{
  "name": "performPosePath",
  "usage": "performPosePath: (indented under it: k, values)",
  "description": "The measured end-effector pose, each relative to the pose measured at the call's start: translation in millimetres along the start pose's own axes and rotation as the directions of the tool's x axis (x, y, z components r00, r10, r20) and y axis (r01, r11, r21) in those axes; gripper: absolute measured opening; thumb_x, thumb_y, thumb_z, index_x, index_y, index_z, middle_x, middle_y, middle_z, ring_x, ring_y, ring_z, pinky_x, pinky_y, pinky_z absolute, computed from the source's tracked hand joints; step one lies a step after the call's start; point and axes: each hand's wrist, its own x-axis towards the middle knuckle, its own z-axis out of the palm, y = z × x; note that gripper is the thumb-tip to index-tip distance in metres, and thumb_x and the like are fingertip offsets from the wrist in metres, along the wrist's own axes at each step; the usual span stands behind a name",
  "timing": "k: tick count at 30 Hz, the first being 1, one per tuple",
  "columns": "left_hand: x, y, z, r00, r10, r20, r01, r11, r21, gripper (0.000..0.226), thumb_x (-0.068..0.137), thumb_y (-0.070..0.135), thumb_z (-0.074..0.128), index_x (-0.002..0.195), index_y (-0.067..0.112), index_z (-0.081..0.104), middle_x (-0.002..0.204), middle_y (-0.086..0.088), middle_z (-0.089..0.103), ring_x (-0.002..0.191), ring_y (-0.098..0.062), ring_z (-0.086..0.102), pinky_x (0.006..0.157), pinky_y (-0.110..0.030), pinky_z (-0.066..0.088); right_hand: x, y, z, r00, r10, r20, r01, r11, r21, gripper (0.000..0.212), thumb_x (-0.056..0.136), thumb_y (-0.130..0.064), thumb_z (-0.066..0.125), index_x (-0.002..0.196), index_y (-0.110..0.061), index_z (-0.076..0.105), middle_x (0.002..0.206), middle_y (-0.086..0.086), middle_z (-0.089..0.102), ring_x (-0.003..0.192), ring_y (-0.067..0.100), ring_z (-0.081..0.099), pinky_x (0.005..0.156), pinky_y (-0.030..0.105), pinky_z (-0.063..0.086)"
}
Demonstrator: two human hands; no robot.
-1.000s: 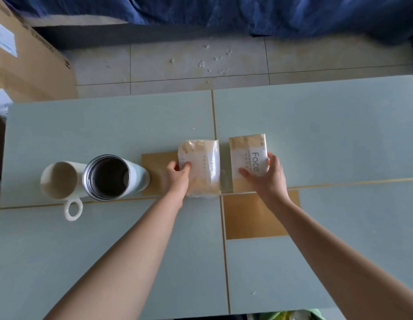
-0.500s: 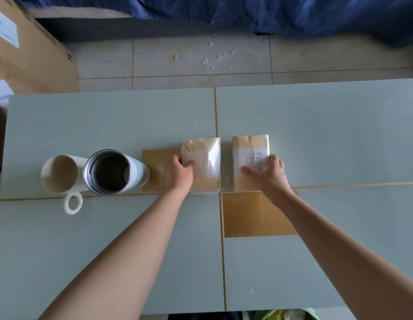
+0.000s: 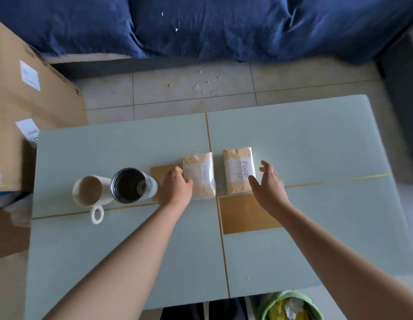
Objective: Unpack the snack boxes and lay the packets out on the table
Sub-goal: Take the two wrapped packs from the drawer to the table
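Two packets lie side by side in the middle of the table (image 3: 304, 139), near each other but with a narrow gap between. Our left hand (image 3: 175, 189) rests on the left packet (image 3: 201, 175); its fingers curl over the left edge and the thumb lies on top, so it holds that packet lightly. Our right hand (image 3: 269, 184) is spread and relaxed. It hovers at the near right corner of the right packet (image 3: 239, 169), and we cannot tell whether a fingertip touches it.

We judge that these packets are light and soft, wrapped in a thin film that shines and can be a little slippery. They will bend if we squeeze them, but they are not fragile. The best place to take hold is across the two long sides, with the thumb on one side and the fingers on the other.

To the left, just beside our left hand, stands a steel flask (image 3: 131, 185), touching a white mug (image 3: 89, 191) on its left. Both are open on top, so a careless move to the left could knock them. A cardboard box (image 3: 27, 107) stands on the floor at the far left, and a green bag (image 3: 291, 306) shows under the near edge.
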Motion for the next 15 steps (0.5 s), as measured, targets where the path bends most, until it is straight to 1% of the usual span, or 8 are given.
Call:
performPosePath:
  k: [4, 7, 9, 11, 13, 15]
  values:
    - [-27, 9, -24, 0.991, 0.125, 0.04, -0.127, 0.99, 0.065, 0.029, 0.093, 0.025, 0.049, 0.121, 0.018, 0.055, 0.121, -0.002, 0.062, 0.111, -0.027, 0.058, 0.084, -0.036, 0.048, -38, -15, -12, 0.999, -0.039, -0.027, 0.039, 0.999, -0.003, 0.053, 0.098, -0.026, 0.05, 0.146, -0.009, 0.034, 0.145, 0.011, 0.047, 0.133, 0.028, 0.043, 0.106, 0.034, 0.033]
    - [-56, 18, -44, 0.965, 0.246, 0.085, -0.256, 0.958, 0.127, 0.029, 0.092, 0.024, 0.051, 0.121, 0.018, 0.054, 0.124, -0.001, 0.063, 0.113, -0.027, 0.057, 0.086, -0.037, 0.049, -73, -23, -17, 0.998, 0.006, -0.064, -0.003, 0.998, 0.055, 0.051, 0.098, -0.027, 0.051, 0.144, -0.01, 0.037, 0.143, 0.008, 0.048, 0.131, 0.027, 0.044, 0.103, 0.033, 0.035]
    - [-77, 22, -54, 0.921, 0.372, 0.114, -0.388, 0.903, 0.186, 0.028, 0.093, 0.022, 0.052, 0.12, 0.016, 0.054, 0.126, -0.001, 0.062, 0.113, -0.028, 0.057, 0.082, -0.036, 0.047, -100, -24, -20, 0.996, 0.008, -0.086, -0.002, 0.998, 0.064, 0.049, 0.097, -0.026, 0.052, 0.142, -0.011, 0.039, 0.141, 0.008, 0.05, 0.129, 0.027, 0.045, 0.101, 0.033, 0.036]
    - [-99, 25, -62, 0.856, 0.496, 0.144, -0.516, 0.818, 0.253, 0.027, 0.093, 0.022, 0.052, 0.119, 0.015, 0.053, 0.124, -0.003, 0.062, 0.111, -0.029, 0.058, 0.078, -0.035, 0.045, -129, -21, -24, 0.995, 0.007, -0.102, -0.001, 0.999, 0.054, 0.048, 0.096, -0.024, 0.052, 0.141, -0.012, 0.039, 0.137, 0.009, 0.052, 0.127, 0.028, 0.046, 0.101, 0.034, 0.037]
    - [-119, 27, -69, 0.804, 0.568, 0.179, -0.594, 0.743, 0.309, 0.026, 0.094, 0.022, 0.051, 0.119, 0.015, 0.054, 0.121, -0.004, 0.063, 0.108, -0.03, 0.059, 0.077, -0.036, 0.046, -157, -16, -28, 0.993, 0.04, -0.115, -0.033, 0.997, 0.063, 0.049, 0.097, -0.023, 0.051, 0.143, -0.013, 0.038, 0.137, 0.009, 0.053, 0.126, 0.026, 0.048, 0.1, 0.035, 0.04]
    - [-140, 30, -74, 0.741, 0.634, 0.221, -0.667, 0.658, 0.35, 0.026, 0.094, 0.023, 0.051, 0.12, 0.017, 0.053, 0.121, -0.003, 0.061, 0.109, -0.029, 0.058, 0.079, -0.038, 0.047, -188, -10, -34, 0.986, 0.082, -0.148, -0.068, 0.993, 0.097, 0.049, 0.098, -0.023, 0.052, 0.144, -0.013, 0.037, 0.139, 0.007, 0.052, 0.128, 0.023, 0.049, 0.1, 0.032, 0.04]
